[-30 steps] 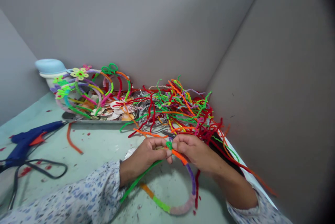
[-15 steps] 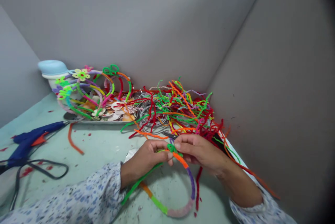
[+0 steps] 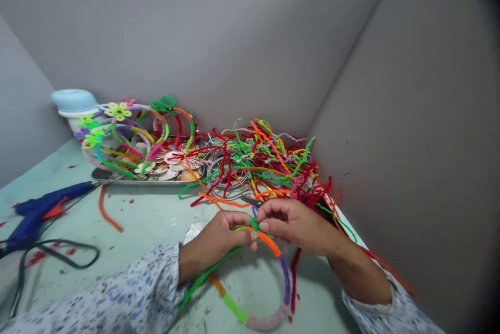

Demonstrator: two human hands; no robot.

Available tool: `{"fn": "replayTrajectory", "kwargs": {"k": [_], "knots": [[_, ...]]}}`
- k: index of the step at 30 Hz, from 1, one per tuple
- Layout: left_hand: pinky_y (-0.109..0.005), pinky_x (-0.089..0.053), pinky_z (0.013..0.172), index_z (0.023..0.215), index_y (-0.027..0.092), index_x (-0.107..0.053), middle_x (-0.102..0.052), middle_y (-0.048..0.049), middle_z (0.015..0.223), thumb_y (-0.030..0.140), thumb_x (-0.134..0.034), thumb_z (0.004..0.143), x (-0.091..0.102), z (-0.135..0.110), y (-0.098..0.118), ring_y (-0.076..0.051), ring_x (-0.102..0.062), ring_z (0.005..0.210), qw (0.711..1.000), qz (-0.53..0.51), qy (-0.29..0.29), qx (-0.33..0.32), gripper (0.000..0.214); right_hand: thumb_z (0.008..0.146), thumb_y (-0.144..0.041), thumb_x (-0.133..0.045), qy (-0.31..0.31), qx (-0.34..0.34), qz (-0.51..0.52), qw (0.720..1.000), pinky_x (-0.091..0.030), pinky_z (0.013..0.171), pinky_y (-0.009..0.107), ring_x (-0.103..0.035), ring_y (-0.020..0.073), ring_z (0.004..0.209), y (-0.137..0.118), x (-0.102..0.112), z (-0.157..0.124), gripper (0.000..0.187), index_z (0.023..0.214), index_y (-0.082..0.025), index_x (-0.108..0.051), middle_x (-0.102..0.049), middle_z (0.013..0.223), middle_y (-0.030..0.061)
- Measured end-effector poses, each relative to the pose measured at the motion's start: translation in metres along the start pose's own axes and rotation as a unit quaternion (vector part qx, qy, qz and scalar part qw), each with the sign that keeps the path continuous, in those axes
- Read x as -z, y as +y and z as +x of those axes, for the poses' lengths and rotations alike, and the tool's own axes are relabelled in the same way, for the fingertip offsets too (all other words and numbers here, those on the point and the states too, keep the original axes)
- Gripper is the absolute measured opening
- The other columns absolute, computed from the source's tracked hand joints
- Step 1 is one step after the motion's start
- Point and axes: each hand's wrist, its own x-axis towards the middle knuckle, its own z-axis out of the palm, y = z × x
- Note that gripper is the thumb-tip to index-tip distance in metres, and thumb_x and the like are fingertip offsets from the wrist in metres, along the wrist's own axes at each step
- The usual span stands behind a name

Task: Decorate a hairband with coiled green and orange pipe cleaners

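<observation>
My left hand [image 3: 219, 237] and my right hand [image 3: 291, 224] meet over a headband [image 3: 283, 276] wrapped in orange, purple, pink and green pipe cleaner. Both hands are closed, pinching the band's top where a green pipe cleaner [image 3: 203, 275] is twisted into a small knot. The loose green tail trails down to the left under my left wrist. A red pipe cleaner [image 3: 295, 276] hangs beside the band under my right hand.
A tangled heap of coloured pipe cleaners [image 3: 269, 162] lies behind my hands in the corner. A metal tray [image 3: 117, 176] holds finished headbands [image 3: 133, 133] and round pieces. A blue glue gun [image 3: 37, 211] with black cord lies at left. Grey walls close in.
My hands shifted slightly while working the green twist; the headband has turned a little. Nothing else moved.
</observation>
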Motion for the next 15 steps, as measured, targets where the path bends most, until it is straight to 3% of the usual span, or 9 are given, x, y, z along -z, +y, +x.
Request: {"fn": "replayTrajectory", "kwargs": {"k": [10, 15], "knots": [[-0.022, -0.034, 0.063, 0.069, 0.014, -0.067, -0.061, 0.0011, 0.065, 0.023, -0.059, 0.077, -0.0007, -0.0002, 0.0025, -0.010, -0.048, 0.062, 1.000, 0.011, 0.006, -0.022, 0.015, 0.084, -0.026, -0.053, 0.001, 0.004, -0.030, 1.000, -0.030, 0.044, 0.018, -0.040, 0.0067, 0.046, -0.0022, -0.0024, -0.0016, 0.010, 0.083, -0.017, -0.057, -0.047, 0.053, -0.0059], [-0.021, -0.032, 0.060, 0.071, 0.014, -0.068, -0.059, 0.0015, 0.064, 0.024, -0.059, 0.077, -0.0022, -0.0005, 0.0003, -0.009, -0.044, 0.058, 0.999, 0.032, 0.010, -0.015, 0.014, 0.083, -0.032, -0.056, 0.001, 0.001, 0.010, 1.000, -0.033, 0.045, 0.018, -0.042, 0.0066, 0.049, -0.0016, 0.0001, -0.0004, 0.016, 0.091, -0.018, -0.055, -0.049, 0.064, -0.0049]]}}
